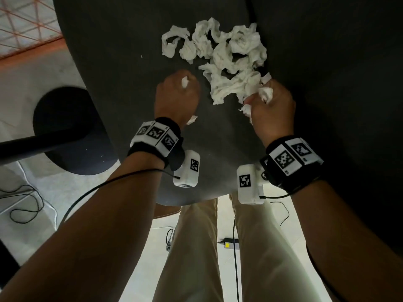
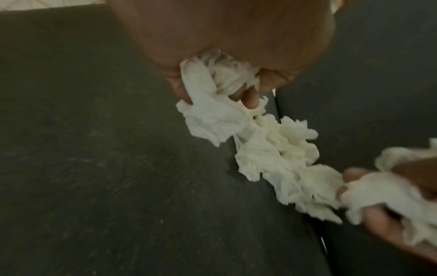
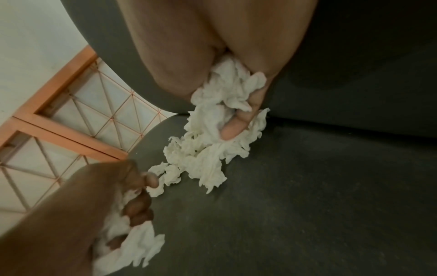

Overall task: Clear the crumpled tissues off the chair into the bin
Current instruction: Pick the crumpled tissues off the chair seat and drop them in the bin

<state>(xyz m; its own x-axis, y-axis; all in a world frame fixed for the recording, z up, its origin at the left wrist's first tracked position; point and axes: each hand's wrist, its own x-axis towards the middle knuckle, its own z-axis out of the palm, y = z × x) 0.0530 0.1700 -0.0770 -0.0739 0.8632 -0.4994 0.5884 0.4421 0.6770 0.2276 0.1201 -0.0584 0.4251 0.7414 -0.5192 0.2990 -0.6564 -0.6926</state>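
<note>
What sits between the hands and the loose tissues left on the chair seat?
Nothing visible. Left hand and right hand each grip tissue already; the loose tissues lie just beyond on the bare chair seat. No bin in view.

Indoor room, likely a home, dark upholstered chair (image 1: 122,62), pale floor (image 1: 32,83), orange wire-grid rack (image 3: 71,115), loose cables (image 1: 26,203)

No words, brands or numbers can be read. The only signs are black-and-white square code markers on the white blocks of the left wristband (image 1: 155,136) and the right wristband (image 1: 292,156); tiny marks beside some of them are too small to make out.
</note>
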